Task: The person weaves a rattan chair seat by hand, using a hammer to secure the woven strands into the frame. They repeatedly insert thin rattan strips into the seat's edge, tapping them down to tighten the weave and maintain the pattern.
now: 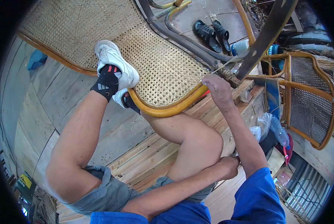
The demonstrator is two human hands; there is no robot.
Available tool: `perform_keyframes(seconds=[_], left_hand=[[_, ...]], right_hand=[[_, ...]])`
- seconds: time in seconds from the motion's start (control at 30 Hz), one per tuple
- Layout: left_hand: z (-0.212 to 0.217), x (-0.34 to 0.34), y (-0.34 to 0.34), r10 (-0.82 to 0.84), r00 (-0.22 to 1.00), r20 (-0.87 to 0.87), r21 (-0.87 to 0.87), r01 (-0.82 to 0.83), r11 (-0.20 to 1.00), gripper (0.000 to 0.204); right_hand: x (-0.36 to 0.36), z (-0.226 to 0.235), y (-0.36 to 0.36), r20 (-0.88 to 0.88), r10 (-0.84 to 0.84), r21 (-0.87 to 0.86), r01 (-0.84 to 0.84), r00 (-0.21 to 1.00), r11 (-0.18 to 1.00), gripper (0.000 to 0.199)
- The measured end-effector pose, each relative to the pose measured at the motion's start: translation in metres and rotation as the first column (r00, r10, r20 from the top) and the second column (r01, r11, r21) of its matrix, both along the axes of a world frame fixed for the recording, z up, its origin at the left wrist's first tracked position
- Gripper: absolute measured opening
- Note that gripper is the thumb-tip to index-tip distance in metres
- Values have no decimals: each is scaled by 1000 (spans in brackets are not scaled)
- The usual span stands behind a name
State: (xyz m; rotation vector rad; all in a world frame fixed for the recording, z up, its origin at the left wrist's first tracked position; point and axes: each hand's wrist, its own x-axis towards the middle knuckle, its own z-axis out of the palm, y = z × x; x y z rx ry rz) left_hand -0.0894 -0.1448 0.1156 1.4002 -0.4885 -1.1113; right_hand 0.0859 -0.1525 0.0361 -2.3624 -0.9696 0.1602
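A rattan chair with a woven cane panel [167,71] lies across the upper middle, edged by a yellow-brown curved rim [170,111]. My right hand [217,89] is closed at the rim's right end, beside a joint [228,76] bound with strips. A thin pale rattan strip [223,66] runs from its fingers toward the dark frame pole [266,39]. My left hand [228,168] is closed beside my right knee, its arm crossing over my lap. What it holds, if anything, is hidden. My white shoe [116,63] rests against the cane panel.
Wooden planks [144,156] lie beneath my legs. Black sandals [212,35] are on the floor beyond the frame. Another cane-panelled chair [311,99] stands at the right, near a clear plastic bottle [279,130]. A blue scrap [37,59] lies at the far left.
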Motion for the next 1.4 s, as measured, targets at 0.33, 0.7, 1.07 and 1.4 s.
perform_keyframes(seconds=[0.33, 0.7, 1.07, 1.4], left_hand=[[-5, -4, -6, -37, 999, -1, -31, 37, 999, 38], [-4, -6, -8, 44, 999, 22, -55, -42, 998, 38], [-8, -13, -5, 154, 988, 31, -171, -147, 974, 28], [-15, -18, -13, 278, 960, 18, -252, -265, 931, 31]], right_hand=[[12, -1, 0, -40, 46, -40, -47, 998, 998, 8], [14, -4, 5, 4, 76, -174, -74, 997, 982, 8], [-11, -7, 17, 240, -51, -311, 126, 970, 942, 11], [0, 8, 17, 74, 46, -427, -10, 996, 904, 13]])
